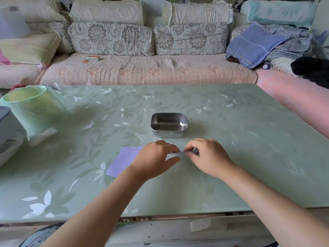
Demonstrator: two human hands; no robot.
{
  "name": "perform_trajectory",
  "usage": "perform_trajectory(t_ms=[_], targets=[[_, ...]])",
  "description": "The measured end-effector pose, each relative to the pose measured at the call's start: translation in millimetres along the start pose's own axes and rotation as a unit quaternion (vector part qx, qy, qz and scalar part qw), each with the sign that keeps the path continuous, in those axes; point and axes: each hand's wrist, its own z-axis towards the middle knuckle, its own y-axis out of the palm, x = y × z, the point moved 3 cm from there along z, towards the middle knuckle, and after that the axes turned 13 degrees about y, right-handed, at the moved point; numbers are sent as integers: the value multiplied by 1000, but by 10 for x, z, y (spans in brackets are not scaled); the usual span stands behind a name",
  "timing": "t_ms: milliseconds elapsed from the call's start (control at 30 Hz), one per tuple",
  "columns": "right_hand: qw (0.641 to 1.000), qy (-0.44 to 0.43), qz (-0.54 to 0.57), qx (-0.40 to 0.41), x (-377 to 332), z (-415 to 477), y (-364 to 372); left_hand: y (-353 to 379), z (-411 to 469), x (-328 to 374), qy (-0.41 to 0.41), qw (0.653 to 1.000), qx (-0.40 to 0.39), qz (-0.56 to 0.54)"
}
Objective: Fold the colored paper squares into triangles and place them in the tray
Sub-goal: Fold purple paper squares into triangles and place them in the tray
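Observation:
A lilac paper square (123,160) lies flat on the green floral table (231,148), in front of me and left of centre. My left hand (154,157) covers its right part, fingers bent over the paper's right edge. My right hand (204,155) meets it there, thumb and fingertips pinching the raised lilac corner. An empty metal tray (169,124) stands just beyond both hands, apart from the paper. How far the paper is folded is hidden under my hands.
A green translucent roll (33,107) and a grey box (8,129) stand at the table's left side. A sofa with cushions (147,68) runs behind the table. The table's near edge (160,216) is close to my body.

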Motion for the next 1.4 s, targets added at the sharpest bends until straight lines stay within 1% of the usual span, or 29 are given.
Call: perform_trajectory(t_ms=[167,333,467,600,700,833,933,1067,1233,1300,1400], targets=[[997,35,73,-12,-24,21,-73,-91,14,-38,-45,998,48,-2],[992,15,125,-7,-177,41,-112,-166,45,2,-60,997,44,-10],[988,-4,153,4,-296,72,-118,-218,76,-18,-77,995,63,-29],[990,-12,141,17,-355,75,-109,-260,49,-10,-71,994,75,-25],[992,-1,123,9,-359,83,-97,-290,41,4,-71,995,60,-21],[995,16,101,12,-282,113,-105,-388,38,-11,-67,996,56,20],[994,21,104,27,-232,125,-146,-478,30,-57,-84,995,47,25],[994,30,99,26,-169,132,-193,-536,-5,-139,-108,993,38,27],[995,64,73,39,-73,146,-231,-601,-65,-241,-123,990,50,40],[992,57,97,49,-88,152,-228,-613,-74,-249,-127,990,56,37],[988,19,150,15,-210,140,-174,-585,-56,-177,-115,991,60,23]])
